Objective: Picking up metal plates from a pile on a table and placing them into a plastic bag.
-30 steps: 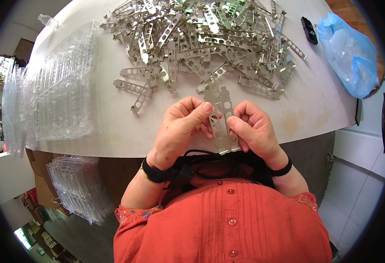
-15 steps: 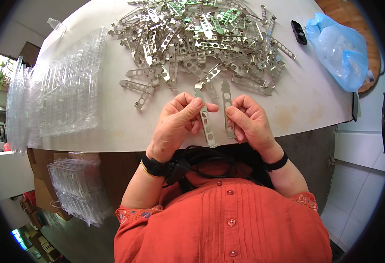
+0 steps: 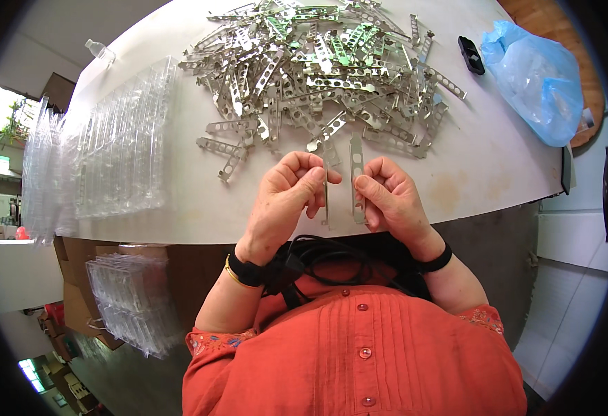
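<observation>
Metal brackets, one per hand, stand upright at frame centre just above the table (image 3: pixel 498 173) edge. Left hand (image 3: pixel 286 201) pinches a thin bracket (image 3: pixel 327 191) edge-on between thumb and curled fingers; right hand (image 3: pixel 390 197) grips a slotted bracket (image 3: pixel 356 177) flat side up, seemingly so both faces can be checked side by side. Loose pile (image 3: pixel 318 76) lies within reach at upper centre, clear trays (image 3: pixel 120 149) stacked left, blue bag (image 3: pixel 539 76) upper right.
</observation>
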A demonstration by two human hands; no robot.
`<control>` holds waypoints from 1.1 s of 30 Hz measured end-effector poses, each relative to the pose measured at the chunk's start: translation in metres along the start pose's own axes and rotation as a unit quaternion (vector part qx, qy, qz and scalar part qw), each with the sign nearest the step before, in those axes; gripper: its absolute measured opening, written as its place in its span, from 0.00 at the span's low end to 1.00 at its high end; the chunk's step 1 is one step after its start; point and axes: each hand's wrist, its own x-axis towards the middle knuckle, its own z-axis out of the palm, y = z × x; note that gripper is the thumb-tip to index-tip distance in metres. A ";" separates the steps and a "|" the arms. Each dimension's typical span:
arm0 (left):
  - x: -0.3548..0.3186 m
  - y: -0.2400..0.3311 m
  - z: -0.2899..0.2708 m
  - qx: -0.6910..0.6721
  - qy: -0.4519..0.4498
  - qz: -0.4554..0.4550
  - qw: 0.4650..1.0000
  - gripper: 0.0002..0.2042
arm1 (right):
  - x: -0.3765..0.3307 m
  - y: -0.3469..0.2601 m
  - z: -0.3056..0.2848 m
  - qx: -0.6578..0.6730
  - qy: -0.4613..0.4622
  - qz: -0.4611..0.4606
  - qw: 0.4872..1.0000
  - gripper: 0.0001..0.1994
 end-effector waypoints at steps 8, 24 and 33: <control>0.005 -0.001 0.001 0.054 0.030 0.005 0.998 0.09 | 0.002 -0.001 -0.003 0.022 -0.014 0.013 1.000 0.07; 0.014 -0.007 0.009 0.035 0.071 -0.004 0.997 0.11 | 0.002 -0.004 0.004 -0.002 -0.009 0.030 1.000 0.04; 0.015 -0.012 -0.002 -0.034 0.050 -0.009 0.998 0.12 | 0.006 -0.006 0.012 -0.052 0.023 0.063 0.996 0.05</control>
